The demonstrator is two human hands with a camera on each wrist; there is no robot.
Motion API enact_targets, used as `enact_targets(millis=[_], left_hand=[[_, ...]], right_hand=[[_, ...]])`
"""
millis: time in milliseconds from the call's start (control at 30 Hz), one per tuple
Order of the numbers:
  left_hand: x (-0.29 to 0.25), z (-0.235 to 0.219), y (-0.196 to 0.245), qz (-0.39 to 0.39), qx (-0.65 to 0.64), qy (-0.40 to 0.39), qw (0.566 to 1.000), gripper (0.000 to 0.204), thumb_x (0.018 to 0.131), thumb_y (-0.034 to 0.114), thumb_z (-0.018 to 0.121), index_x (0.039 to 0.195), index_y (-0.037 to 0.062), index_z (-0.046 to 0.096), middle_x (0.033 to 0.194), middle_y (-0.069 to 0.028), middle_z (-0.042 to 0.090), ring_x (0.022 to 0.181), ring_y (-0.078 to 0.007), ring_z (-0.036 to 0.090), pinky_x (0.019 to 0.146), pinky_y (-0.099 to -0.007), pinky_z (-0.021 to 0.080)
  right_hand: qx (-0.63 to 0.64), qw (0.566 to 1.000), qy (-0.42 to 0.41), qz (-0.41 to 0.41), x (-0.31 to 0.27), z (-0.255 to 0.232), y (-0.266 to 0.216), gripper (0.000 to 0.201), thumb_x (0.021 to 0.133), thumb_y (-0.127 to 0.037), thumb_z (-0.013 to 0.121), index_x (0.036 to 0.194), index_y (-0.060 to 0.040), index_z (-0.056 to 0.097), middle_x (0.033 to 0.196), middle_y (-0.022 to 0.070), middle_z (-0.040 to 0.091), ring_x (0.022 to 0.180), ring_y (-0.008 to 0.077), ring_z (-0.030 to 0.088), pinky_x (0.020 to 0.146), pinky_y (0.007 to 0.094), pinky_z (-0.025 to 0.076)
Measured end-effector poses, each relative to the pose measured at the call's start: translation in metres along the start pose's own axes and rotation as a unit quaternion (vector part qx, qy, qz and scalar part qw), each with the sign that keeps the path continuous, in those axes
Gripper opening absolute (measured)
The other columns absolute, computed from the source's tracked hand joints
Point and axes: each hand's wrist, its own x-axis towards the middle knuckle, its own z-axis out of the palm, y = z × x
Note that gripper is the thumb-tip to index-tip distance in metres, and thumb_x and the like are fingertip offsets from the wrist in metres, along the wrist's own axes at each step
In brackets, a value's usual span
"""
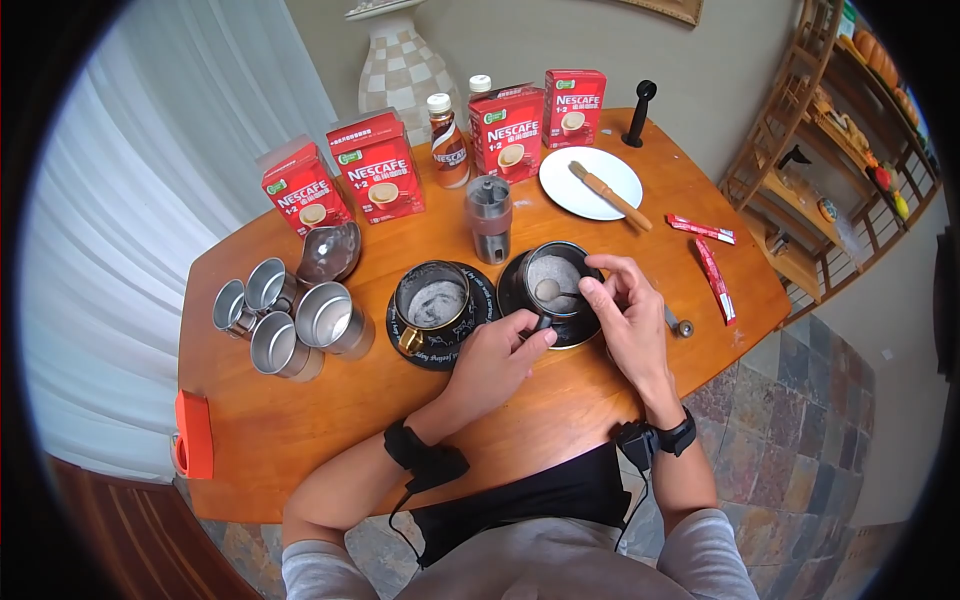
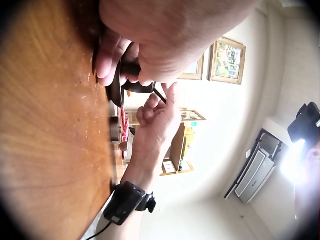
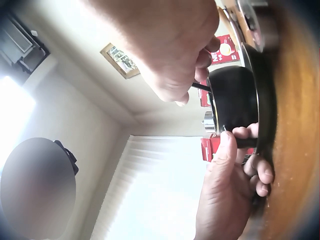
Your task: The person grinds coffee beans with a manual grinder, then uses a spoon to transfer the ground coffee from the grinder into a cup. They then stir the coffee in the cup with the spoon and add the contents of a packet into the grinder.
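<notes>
A black cup [image 1: 553, 268] holding pale powder stands on a dark saucer [image 1: 510, 290]. My left hand [image 1: 492, 362] pinches its handle, which the right wrist view shows between thumb and fingers of that hand [image 3: 227, 192]. Above the cup's right side, my right hand [image 1: 632, 318] grips the dark handle of a small spoon [image 1: 548, 290], its bowl at the powder. In the right wrist view the cup [image 3: 232, 97] is upright. A second black cup [image 1: 432, 297], also with pale powder, sits to the left on a patterned saucer [image 1: 431, 358].
Metal cups [image 1: 325, 318] and a dark bowl [image 1: 330, 252] stand left; a grinder [image 1: 490, 215] is behind the cups. Red boxes [image 1: 382, 180] and bottles [image 1: 449, 145] line the back. A white plate [image 1: 560, 190] holds a brush [image 1: 612, 197]; red sachets [image 1: 712, 280] lie right.
</notes>
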Motion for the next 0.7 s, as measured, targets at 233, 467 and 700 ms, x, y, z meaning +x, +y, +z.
enact_targets(millis=[233, 467, 700], left_hand=[[0.0, 0.0, 0.0, -0.003, 0.001, 0.0, 1.0, 0.023, 0.107, 0.025, 0.066, 0.111, 0.0025, 0.07, 0.074, 0.0026, 0.063, 0.063, -0.0034, 0.057, 0.056, -0.0218, 0.045], [0.0, 0.0, -0.001, -0.009, 0.01, -0.002, 1.0, 0.023, 0.107, 0.025, 0.066, 0.112, 0.0027, 0.07, 0.073, 0.0029, 0.063, 0.062, -0.0033, 0.057, 0.056, -0.0217, 0.045], [0.001, 0.001, -0.003, -0.001, 0.008, 0.002, 1.0, 0.023, 0.107, 0.025, 0.067, 0.112, 0.0026, 0.07, 0.072, 0.0032, 0.063, 0.062, -0.0031, 0.057, 0.056, -0.0217, 0.045]], right_hand=[[0.034, 0.999, -0.008, 0.01, 0.0, -0.001, 0.006, 0.03, 0.098, -0.017, 0.078, 0.123, -0.0024, 0.07, 0.067, -0.0032, 0.05, 0.063, 0.0063, 0.045, 0.058, 0.0271, 0.038], [0.05, 0.999, -0.001, -0.011, -0.001, -0.002, 0.017, 0.031, 0.098, -0.018, 0.078, 0.125, -0.0042, 0.07, 0.069, -0.0039, 0.049, 0.063, 0.0053, 0.043, 0.058, 0.0256, 0.036], [0.035, 0.999, -0.014, 0.023, -0.009, 0.003, 0.009, 0.032, 0.098, -0.018, 0.078, 0.126, -0.0041, 0.068, 0.072, -0.003, 0.05, 0.063, 0.0048, 0.044, 0.057, 0.0251, 0.036]])
